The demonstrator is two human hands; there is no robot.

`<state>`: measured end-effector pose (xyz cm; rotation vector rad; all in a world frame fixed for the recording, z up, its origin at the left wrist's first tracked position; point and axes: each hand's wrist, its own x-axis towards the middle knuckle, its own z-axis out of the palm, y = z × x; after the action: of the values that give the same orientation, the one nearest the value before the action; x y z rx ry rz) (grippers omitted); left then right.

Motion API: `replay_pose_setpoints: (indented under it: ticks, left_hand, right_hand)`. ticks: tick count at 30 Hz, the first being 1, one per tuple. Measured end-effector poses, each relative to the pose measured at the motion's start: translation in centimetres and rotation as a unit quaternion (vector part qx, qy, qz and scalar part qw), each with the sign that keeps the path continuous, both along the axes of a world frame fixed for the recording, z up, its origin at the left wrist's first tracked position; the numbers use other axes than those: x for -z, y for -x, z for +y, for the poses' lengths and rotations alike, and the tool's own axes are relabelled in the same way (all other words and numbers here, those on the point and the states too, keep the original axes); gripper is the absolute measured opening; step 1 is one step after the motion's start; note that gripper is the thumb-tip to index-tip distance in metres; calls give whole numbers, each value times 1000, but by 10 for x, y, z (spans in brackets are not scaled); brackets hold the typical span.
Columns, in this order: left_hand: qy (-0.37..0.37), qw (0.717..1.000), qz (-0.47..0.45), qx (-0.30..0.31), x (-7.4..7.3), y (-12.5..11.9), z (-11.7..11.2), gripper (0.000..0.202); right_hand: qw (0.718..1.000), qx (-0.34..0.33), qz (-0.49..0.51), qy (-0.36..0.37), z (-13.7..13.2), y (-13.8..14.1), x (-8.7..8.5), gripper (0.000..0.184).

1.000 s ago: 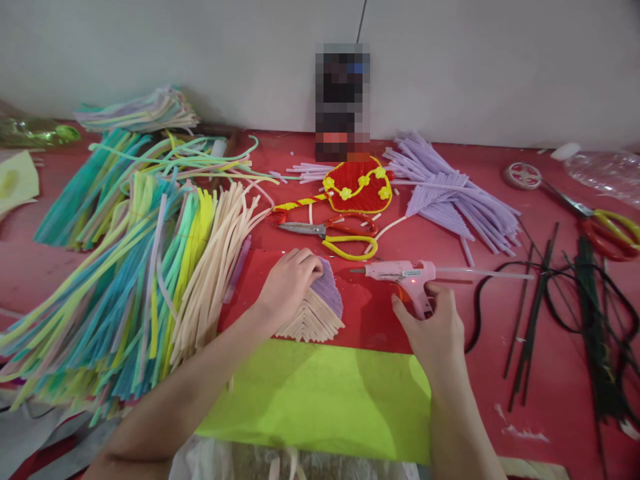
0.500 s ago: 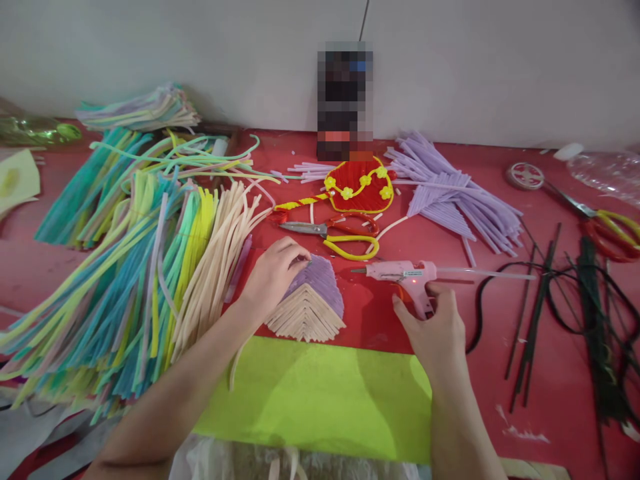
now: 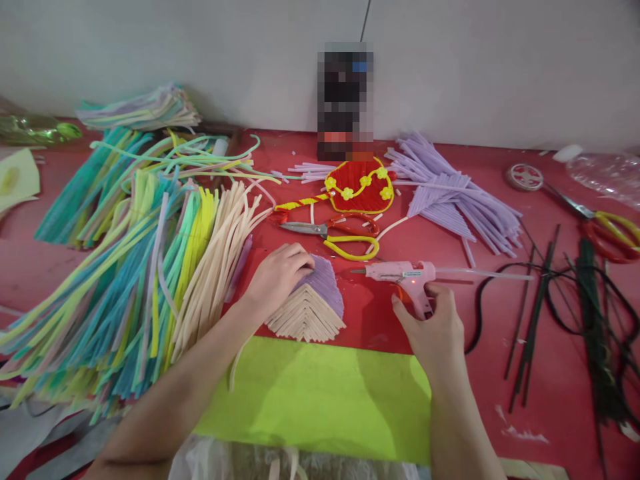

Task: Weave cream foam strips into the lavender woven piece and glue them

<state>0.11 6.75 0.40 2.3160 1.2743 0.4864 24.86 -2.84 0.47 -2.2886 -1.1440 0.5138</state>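
Observation:
A fan-shaped piece (image 3: 327, 287) made of purple and beige chenille stems lies flat on the red tabletop, the beige rows forming a V along its lower part. My left hand (image 3: 283, 273) rests over its upper left side, fingers bent together and pressing on it; their tips are partly hidden. To the right is a pink glue gun (image 3: 400, 271), nozzle to the left, with a clear glue stick out of its back. My right hand (image 3: 436, 327) has thumb and fingers on either side of the gun's handle.
Bundles of coloured chenille stems (image 3: 145, 280) fill the left. Behind are scissors (image 3: 327, 233), a red and yellow chenille ornament (image 3: 357, 187) and purple stems (image 3: 450, 193). Dark green stems (image 3: 593, 320) and more scissors (image 3: 607, 230) lie right; a lime-green sheet (image 3: 320, 400) covers the front edge.
My left fingers have shifted slightly right and come down flatter over the purple part. My right hand and the glue gun have hardly moved.

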Motion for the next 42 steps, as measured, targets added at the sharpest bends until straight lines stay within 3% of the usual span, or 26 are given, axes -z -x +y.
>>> replay_pose_setpoints:
  ticks: [8, 17, 22, 37, 42]
  left_hand:
    - [-3, 1000, -14, 2, 4, 1, 4, 7]
    - [-73, 995, 36, 53, 10, 3, 3, 10]
    - [-58, 997, 33, 43, 9, 3, 5, 6]
    - [51, 995, -21, -79, 7, 2, 7, 7]
    - [28, 986, -98, -133, -2, 7, 6, 6]
  right_hand:
    - [1000, 2, 1, 0, -1, -2, 2, 51]
    - [1000, -2, -4, -3, -1, -3, 2, 52]
    - [1000, 1, 1, 3, 0, -3, 3, 53]
    - [1000, -14, -13, -4, 0, -4, 5, 55]
    - [1000, -16, -11, -5, 0, -4, 5, 53]
